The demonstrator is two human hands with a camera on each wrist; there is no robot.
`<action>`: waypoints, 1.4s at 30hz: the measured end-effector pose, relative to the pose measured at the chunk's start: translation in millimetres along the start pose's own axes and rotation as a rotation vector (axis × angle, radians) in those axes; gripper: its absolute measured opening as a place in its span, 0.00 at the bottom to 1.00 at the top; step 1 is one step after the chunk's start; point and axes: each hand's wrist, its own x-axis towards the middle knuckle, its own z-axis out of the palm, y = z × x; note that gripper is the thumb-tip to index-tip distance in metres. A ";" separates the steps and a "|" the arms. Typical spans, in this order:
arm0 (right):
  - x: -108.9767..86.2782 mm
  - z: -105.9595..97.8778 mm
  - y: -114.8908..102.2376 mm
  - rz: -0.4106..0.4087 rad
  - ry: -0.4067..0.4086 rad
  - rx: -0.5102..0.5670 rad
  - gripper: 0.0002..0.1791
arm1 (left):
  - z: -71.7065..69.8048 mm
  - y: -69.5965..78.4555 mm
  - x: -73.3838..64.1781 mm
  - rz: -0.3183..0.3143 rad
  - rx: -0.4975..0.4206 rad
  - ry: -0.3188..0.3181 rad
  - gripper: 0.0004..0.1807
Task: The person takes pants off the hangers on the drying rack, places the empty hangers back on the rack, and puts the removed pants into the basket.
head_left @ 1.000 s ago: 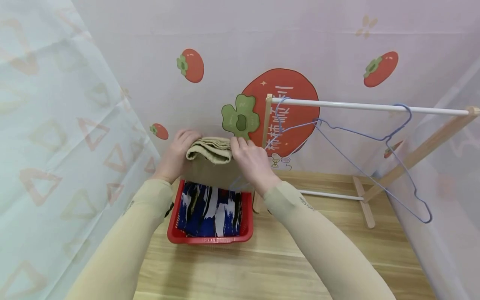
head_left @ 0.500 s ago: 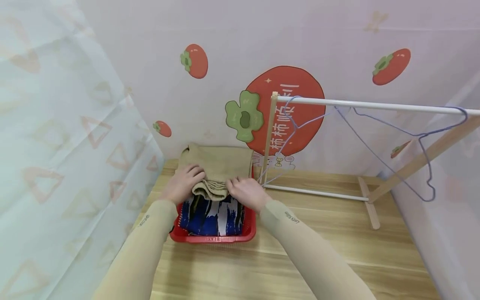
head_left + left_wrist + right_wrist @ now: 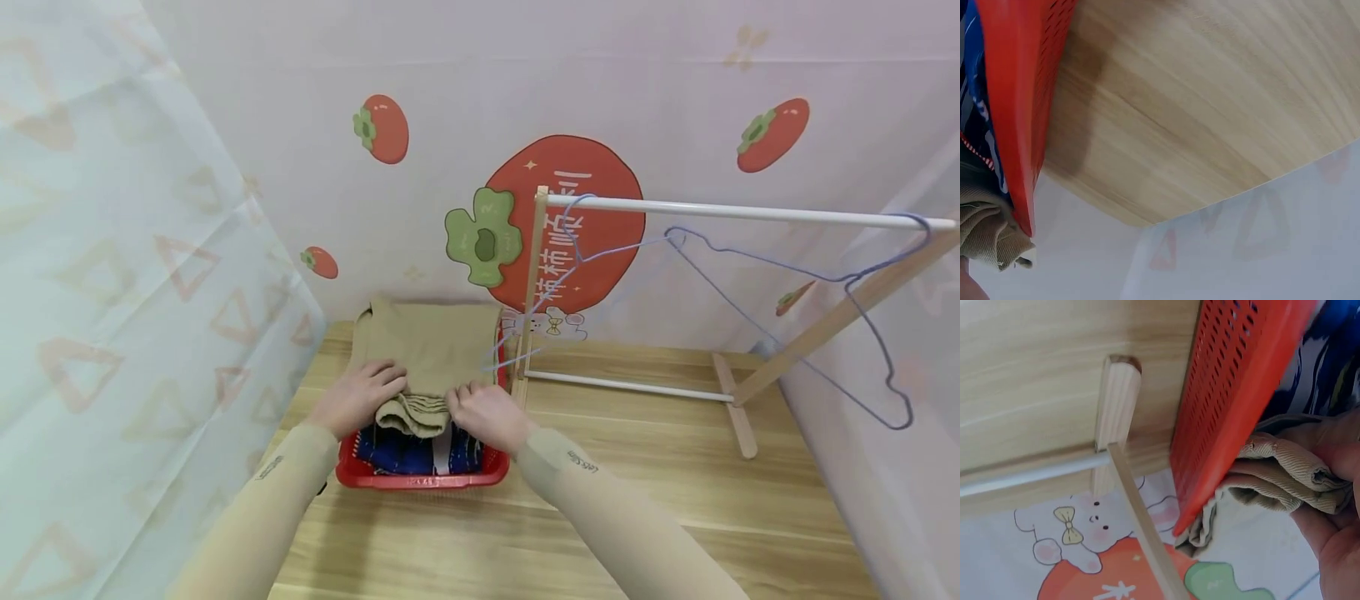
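A folded khaki garment [image 3: 442, 342] lies over the back of the red basket [image 3: 420, 481], its near edge rolled in layers. My left hand [image 3: 362, 395] holds the left side of that edge. At the right side, my right hand [image 3: 489, 414] grips the layers; in the right wrist view the garment [image 3: 1279, 475] sits between thumb and fingers. Under it in the basket is a blue, white and black patterned cloth [image 3: 405, 450], now mostly covered. Only a sliver of the left hand [image 3: 969, 287] shows in the left wrist view, by the garment [image 3: 991, 234].
Right of the basket stands a rack with a white rail [image 3: 712, 210] and wooden legs [image 3: 847, 325]. Two blue wire hangers hang on it; the left hanger [image 3: 622, 248] reaches close to the basket. A printed wall sheet [image 3: 390, 50] borders the wooden tabletop [image 3: 637, 483].
Both hands have brought the khaki garment down from in front of the wall onto the basket and toward me. It covers more of the patterned cloth. The hangers have swung.
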 end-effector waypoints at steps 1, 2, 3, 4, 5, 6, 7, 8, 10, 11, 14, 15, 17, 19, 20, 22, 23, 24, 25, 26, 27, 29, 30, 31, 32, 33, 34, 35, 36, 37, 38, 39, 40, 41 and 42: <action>-1.6 -0.5 -2.7 -0.004 -0.005 -0.005 0.06 | 0.0 1.2 -2.6 0.003 0.005 -0.006 0.25; -3.1 -0.6 -5.5 -0.009 -0.008 -0.010 0.06 | -0.1 2.6 -5.1 0.008 0.009 -0.014 0.25; -4.7 -0.3 -8.1 -0.014 -0.013 -0.013 0.06 | -0.1 4.1 -7.7 0.012 0.013 -0.021 0.24; -6.3 0.2 -10.7 -0.016 -0.017 -0.011 0.06 | 0.4 5.7 -9.8 0.016 0.016 -0.030 0.24; -7.7 0.9 -13.0 -0.017 -0.023 -0.005 0.06 | 1.0 7.4 -11.8 0.021 0.013 -0.034 0.25; -9.1 1.8 -15.3 -0.019 -0.029 0.000 0.06 | 2.5 8.9 -13.8 0.026 0.010 -0.038 0.25; -10.3 2.9 -17.3 -0.019 -0.039 0.004 0.06 | 3.8 10.5 -15.3 0.029 0.000 -0.043 0.26; -11.4 4.1 -19.2 -0.019 -0.046 0.012 0.06 | 5.2 12.0 -16.6 0.031 -0.009 -0.047 0.26; -13.4 6.1 -23.0 -0.013 -0.065 0.033 0.05 | 9.3 14.4 -19.8 0.025 -0.042 -0.066 0.28; -14.2 6.8 -24.6 -0.008 -0.075 0.044 0.05 | 10.5 15.5 -21.2 0.020 -0.055 -0.081 0.29; -18.8 8.4 -27.9 0.005 -0.109 0.106 0.04 | 8.8 20.4 -24.0 -0.021 -0.104 -0.183 0.34; -20.6 8.9 -28.3 0.007 -0.129 0.140 0.04 | 7.1 22.1 -24.5 -0.042 -0.129 -0.230 0.35; -25.6 9.5 -27.0 0.014 -0.177 0.226 0.05 | 2.4 25.9 -22.8 -0.081 -0.165 -0.331 0.37; -32.4 10.8 -23.6 0.024 -0.226 0.322 0.07 | -0.4 29.4 -20.1 -0.117 -0.201 -0.417 0.36; -36.6 12.1 -21.2 0.031 -0.230 0.370 0.08 | -1.6 31.1 -18.6 -0.134 -0.223 -0.444 0.35; -46.4 15.2 -14.5 0.047 -0.198 0.446 0.09 | -2.5 33.3 -16.9 -0.158 -0.245 -0.470 0.32; -52.7 17.6 -10.8 0.061 -0.162 0.478 0.10 | -3.5 34.4 -16.6 -0.178 -0.267 -0.465 0.31; -59.9 20.3 -7.1 0.086 -0.118 0.510 0.10 | -3.9 35.2 -17.0 -0.202 -0.287 -0.453 0.29; -68.3 22.9 -3.1 0.118 -0.082 0.533 0.12 | -4.7 36.0 -17.6 -0.237 -0.308 -0.430 0.28; -77.4 25.7 1.2 0.154 -0.046 0.557 0.13 | -5.5 36.5 -18.8 -0.272 -0.320 -0.397 0.26; -87.2 28.2 5.8 0.200 -0.021 0.573 0.15 | -5.1 36.3 -20.6 -0.308 -0.321 -0.358 0.25; -108.2 34.1 15.2 0.314 0.001 0.600 0.19 | -5.5 34.8 -23.8 -0.400 -0.317 -0.278 0.24; -118.6 36.5 20.4 0.373 -0.007 0.606 0.20 | -4.9 32.7 -26.1 -0.449 -0.305 -0.245 0.25; -129.0 39.0 26.2 0.428 -0.018 0.601 0.22 | -4.5 30.2 -28.1 -0.500 -0.291 -0.214 0.27; -139.0 41.7 31.8 0.480 -0.022 0.596 0.23 | -4.0 27.1 -30.3 -0.548 -0.276 -0.191 0.28; -148.8 44.1 37.4 0.535 -0.031 0.583 0.24 | -3.5 23.5 -32.9 -0.599 -0.268 -0.179 0.29; -158.5 45.8 43.0 0.584 -0.041 0.574 0.24 | -3.7 20.0 -35.3 -0.648 -0.268 -0.171 0.31; -167.7 46.9 47.9 0.631 -0.057 0.566 0.25 | -4.2 16.5 -38.8 -0.696 -0.271 -0.170 0.32; -176.9 47.7 53.0 0.671 -0.073 0.561 0.27 | -4.8 13.1 -42.4 -0.738 -0.267 -0.175 0.34; -185.9 47.6 58.0 0.715 -0.097 0.562 0.28 | -5.5 10.2 -45.7 -0.774 -0.262 -0.181 0.36; -194.6 46.6 62.6 0.759 -0.132 0.570 0.30 | -6.1 7.4 -49.1 -0.805 -0.258 -0.191 0.37; -203.3 44.9 67.5 0.798 -0.166 0.578 0.31 | -6.7 5.3 -52.5 -0.833 -0.251 -0.201 0.38; -211.8 42.8 72.3 0.833 -0.204 0.588 0.32 | -7.4 3.7 -55.5 -0.854 -0.245 -0.206 0.40; -220.2 41.0 76.7 0.865 -0.243 0.589 0.34 | -7.8 2.3 -58.3 -0.870 -0.236 -0.211 0.41; -228.4 39.7 81.2 0.891 -0.274 0.590 0.36 | -8.2 1.5 -60.7 -0.880 -0.225 -0.212 0.41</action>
